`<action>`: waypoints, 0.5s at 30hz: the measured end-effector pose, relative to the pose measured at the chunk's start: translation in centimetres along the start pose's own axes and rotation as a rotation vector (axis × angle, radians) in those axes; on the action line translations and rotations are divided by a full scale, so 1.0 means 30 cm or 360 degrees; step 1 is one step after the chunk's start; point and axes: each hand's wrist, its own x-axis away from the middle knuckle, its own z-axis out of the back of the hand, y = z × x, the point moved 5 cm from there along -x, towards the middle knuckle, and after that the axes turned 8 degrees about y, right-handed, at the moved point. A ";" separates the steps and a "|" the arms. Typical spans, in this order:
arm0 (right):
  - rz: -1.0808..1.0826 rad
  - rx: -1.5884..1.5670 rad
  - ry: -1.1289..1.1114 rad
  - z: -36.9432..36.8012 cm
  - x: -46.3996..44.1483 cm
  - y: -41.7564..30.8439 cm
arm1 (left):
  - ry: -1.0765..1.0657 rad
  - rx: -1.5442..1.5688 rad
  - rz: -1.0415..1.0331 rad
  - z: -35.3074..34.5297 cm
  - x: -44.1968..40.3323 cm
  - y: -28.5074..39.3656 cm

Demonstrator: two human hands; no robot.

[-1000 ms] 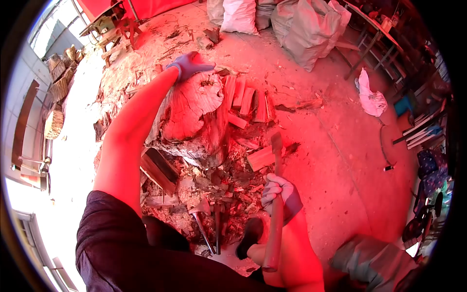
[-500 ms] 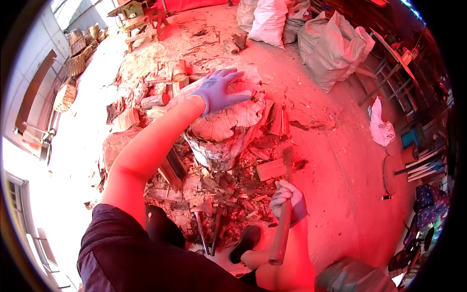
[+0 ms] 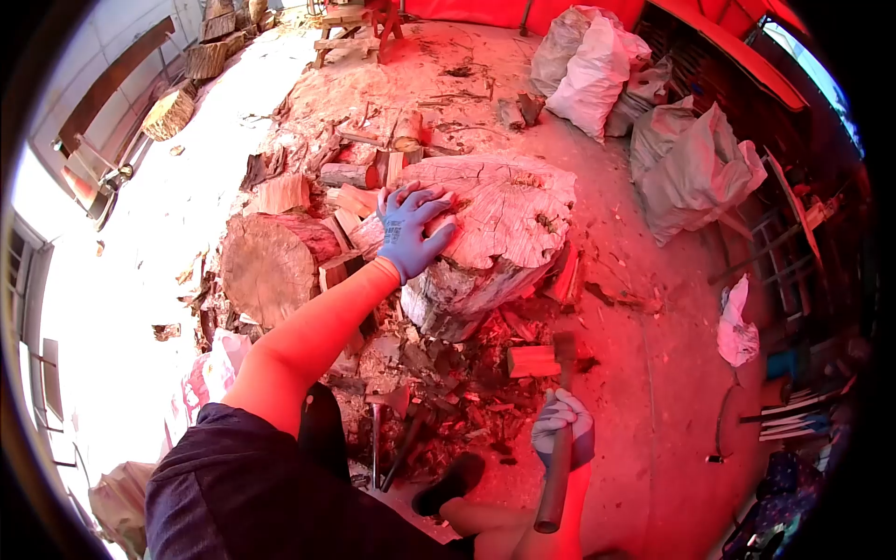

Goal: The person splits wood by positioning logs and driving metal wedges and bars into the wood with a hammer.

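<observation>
My left hand (image 3: 413,229), in a blue-grey glove, lies with spread fingers on the left edge of a broad chopping stump (image 3: 509,210). The stump's pale top is cracked. Lower right, my gloved right hand (image 3: 563,429) is wrapped round the handle of an axe (image 3: 556,476). Its dark head points away from me, seen nearly edge-on, close to a split piece of firewood (image 3: 534,361) on the ground. Below the stump, a second axe (image 3: 392,401) with a metallic handle stands head up, beside another dark handle (image 3: 406,453).
A large round log (image 3: 268,271) and split wood lie left of the stump. Bark and chips cover the ground around it. Pale sacks (image 3: 695,173) stand at the back right, near a crumpled white bag (image 3: 737,327). More logs (image 3: 170,114) sit along the left wall.
The view has shifted, so the scene sits further right and lower. My left hand has slid from over the stump's top to its left edge. My right hand still grips the axe.
</observation>
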 end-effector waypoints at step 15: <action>0.0143 -0.0154 -0.0334 -0.033 -0.047 0.059 | -0.0566 0.0283 0.0587 0.181 0.106 0.093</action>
